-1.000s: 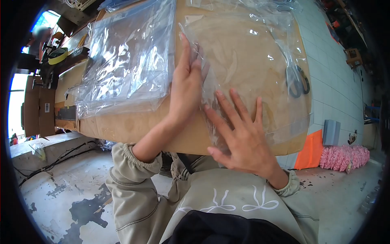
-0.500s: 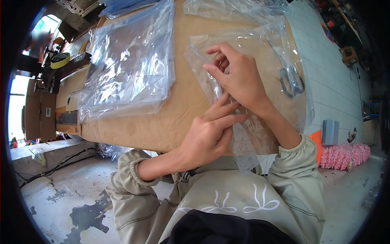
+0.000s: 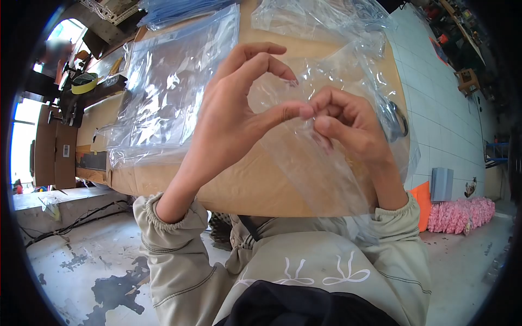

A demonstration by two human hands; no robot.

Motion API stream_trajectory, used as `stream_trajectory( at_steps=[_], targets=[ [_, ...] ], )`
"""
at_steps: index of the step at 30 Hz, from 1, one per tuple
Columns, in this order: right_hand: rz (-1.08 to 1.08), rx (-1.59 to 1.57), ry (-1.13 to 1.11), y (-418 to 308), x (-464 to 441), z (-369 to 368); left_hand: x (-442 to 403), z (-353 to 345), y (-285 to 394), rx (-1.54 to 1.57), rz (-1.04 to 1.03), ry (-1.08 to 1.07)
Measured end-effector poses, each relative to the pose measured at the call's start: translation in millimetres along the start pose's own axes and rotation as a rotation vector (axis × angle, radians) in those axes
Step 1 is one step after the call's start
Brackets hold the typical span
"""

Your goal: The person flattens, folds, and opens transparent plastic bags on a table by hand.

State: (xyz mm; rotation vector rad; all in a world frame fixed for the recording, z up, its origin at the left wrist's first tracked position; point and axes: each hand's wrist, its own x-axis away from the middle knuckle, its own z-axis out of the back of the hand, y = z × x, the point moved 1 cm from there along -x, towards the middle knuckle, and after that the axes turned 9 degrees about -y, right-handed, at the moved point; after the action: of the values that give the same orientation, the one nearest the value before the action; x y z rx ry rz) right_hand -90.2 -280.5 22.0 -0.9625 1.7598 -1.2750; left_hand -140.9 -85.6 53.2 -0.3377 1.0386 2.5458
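Observation:
A clear plastic sheet is lifted off the cardboard-covered table, its lower end hanging over the front edge. My right hand pinches the sheet between thumb and fingers. Beside it, my left hand has its thumb tip close to the right fingertips, its fingers curved and spread apart from the thumb. On the left of the table lies a stack of clear plastic bags. Scissors with dark handles lie at the right edge, partly under plastic.
More crumpled clear plastic and bluish plastic lie at the far side. Yellow tape sits on a device at the left. A pink fluffy bundle, an orange sheet and a grey block are at the right.
My hands have gone from flat on the sheet, through crossing, to side by side above the table. The sheet has been gathered and raised, and my left hand has opened into a curve.

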Motion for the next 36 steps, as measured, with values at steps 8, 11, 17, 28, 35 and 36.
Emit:
stream_trajectory(
  at_steps=[8, 11, 17, 28, 35, 36],
  targets=[
    [-0.001, -0.026, -0.093, -2, 19, -1, 6, -8, 7, 0.388, 0.191, -0.080],
    [-0.034, 0.019, -0.070, -6, 23, -4, 9, -11, 13, 0.260, 0.199, -0.043],
    [0.240, 0.907, 0.282, -27, 13, -23, 14, -16, 27, 0.078, 0.102, 0.016],
    [0.085, 1.197, 0.316, -43, 16, -41, 20, -21, 42, -0.042, 0.056, 0.024],
    [0.126, 1.245, 0.290, -45, 16, -38, 22, -24, 48, -0.091, 0.032, 0.050],
    [0.118, 1.235, 0.299, -45, 17, -39, 22, -24, 48, -0.097, 0.021, 0.056]
  ],
)
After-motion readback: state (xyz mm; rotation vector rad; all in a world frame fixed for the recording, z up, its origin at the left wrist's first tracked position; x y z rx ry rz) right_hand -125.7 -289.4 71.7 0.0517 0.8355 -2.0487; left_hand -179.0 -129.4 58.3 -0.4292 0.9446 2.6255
